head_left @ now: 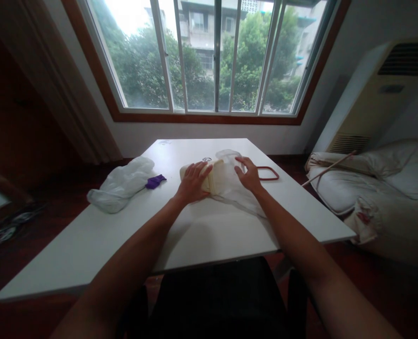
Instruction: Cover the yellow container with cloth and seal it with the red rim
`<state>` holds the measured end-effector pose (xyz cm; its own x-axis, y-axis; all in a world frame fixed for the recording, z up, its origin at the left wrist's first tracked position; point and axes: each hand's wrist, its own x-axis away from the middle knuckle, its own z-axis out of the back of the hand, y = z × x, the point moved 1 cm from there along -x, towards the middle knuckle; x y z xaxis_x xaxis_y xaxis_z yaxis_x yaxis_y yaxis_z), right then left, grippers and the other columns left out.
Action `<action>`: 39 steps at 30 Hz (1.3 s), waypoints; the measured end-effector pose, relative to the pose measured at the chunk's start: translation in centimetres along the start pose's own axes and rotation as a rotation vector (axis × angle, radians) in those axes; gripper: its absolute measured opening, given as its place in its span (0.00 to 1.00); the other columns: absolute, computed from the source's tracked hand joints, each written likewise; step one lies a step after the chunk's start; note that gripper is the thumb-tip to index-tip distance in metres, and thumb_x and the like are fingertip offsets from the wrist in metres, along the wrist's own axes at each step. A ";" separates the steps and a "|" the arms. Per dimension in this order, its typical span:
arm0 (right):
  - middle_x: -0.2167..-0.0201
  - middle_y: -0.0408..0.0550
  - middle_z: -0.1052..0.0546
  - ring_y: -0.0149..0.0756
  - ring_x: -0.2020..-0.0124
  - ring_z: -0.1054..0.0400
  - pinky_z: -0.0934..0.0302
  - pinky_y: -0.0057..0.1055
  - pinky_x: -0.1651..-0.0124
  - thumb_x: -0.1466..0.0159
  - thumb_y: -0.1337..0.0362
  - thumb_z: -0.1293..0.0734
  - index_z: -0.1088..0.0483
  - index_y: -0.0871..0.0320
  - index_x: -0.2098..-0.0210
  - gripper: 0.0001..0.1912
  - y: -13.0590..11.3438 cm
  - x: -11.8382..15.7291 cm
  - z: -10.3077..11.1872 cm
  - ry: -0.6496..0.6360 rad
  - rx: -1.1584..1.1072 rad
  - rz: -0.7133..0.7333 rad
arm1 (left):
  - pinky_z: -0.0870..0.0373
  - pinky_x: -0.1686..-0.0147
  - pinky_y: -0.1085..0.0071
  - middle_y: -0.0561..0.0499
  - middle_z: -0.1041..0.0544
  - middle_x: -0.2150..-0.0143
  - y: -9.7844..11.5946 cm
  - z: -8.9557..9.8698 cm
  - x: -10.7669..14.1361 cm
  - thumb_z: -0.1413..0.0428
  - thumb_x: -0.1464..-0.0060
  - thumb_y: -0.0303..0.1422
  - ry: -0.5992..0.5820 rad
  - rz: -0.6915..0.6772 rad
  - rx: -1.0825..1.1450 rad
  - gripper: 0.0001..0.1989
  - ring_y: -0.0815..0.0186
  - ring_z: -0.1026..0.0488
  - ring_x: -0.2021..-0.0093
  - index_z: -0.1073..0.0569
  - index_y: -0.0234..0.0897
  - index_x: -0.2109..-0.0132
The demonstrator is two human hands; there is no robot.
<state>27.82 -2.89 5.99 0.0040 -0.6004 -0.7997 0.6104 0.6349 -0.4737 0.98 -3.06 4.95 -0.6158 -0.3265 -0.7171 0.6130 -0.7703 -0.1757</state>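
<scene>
My left hand (193, 182) lies across a cream folded bundle (216, 175), fingers over its top and thumb on the near side. Its exact kind is not clear. A sheer whitish sheet or bag (232, 188) spreads from the bundle to the right, under my right hand (248, 174). That hand touches the sheer material with thumb and forefinger apart. A reddish-brown rounded frame or handle (274, 174) sticks out just beyond my right hand. Behind the bundle is a small dark looped thing (207, 159), too small to name.
On the left of the white table (124, 249) lie a crumpled white plastic bag (124, 183) and a small purple cloth-like piece (155, 181). To the right, a thin stick (331, 167) rests against a pale padded seat or bundle (343, 186). A window (216, 61) is ahead.
</scene>
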 end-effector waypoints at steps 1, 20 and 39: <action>0.47 0.56 0.24 0.45 0.44 0.32 0.39 0.46 0.39 0.36 0.60 0.37 0.28 0.59 0.47 0.19 1.0 -0.1 0.6 0.059 0.044 -0.083 | 0.53 0.33 0.45 0.32 0.42 0.32 -0.1 0.0 0.0 0.38 0.54 0.47 0.004 0.012 0.003 0.51 0.42 0.46 0.31 0.51 0.34 0.29; 0.44 0.60 0.26 0.49 0.47 0.29 0.35 0.46 0.44 0.40 0.40 0.34 0.43 0.60 0.33 0.44 -1.5 0.6 0.2 -0.347 -0.037 -0.060 | 0.44 0.36 0.43 0.33 0.43 0.32 1.0 0.6 -0.5 0.37 0.53 0.50 0.054 -0.090 0.137 0.57 0.43 0.45 0.31 0.60 0.40 0.28; 0.70 0.49 0.20 0.39 0.67 0.28 0.37 0.31 0.62 0.39 0.55 0.33 0.21 0.60 0.65 0.15 2.5 -0.4 2.5 -0.383 0.293 -0.297 | 0.41 0.35 0.49 0.29 0.44 0.32 -3.7 0.5 1.2 0.33 0.62 0.54 0.322 0.671 0.185 0.66 0.41 0.44 0.32 0.60 0.29 0.28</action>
<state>31.34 -2.28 6.02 0.0525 -0.9010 -0.4306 0.8234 0.2830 -0.4918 -2.26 -0.89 5.06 0.0505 -0.6027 -0.7964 0.6943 -0.5520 0.4618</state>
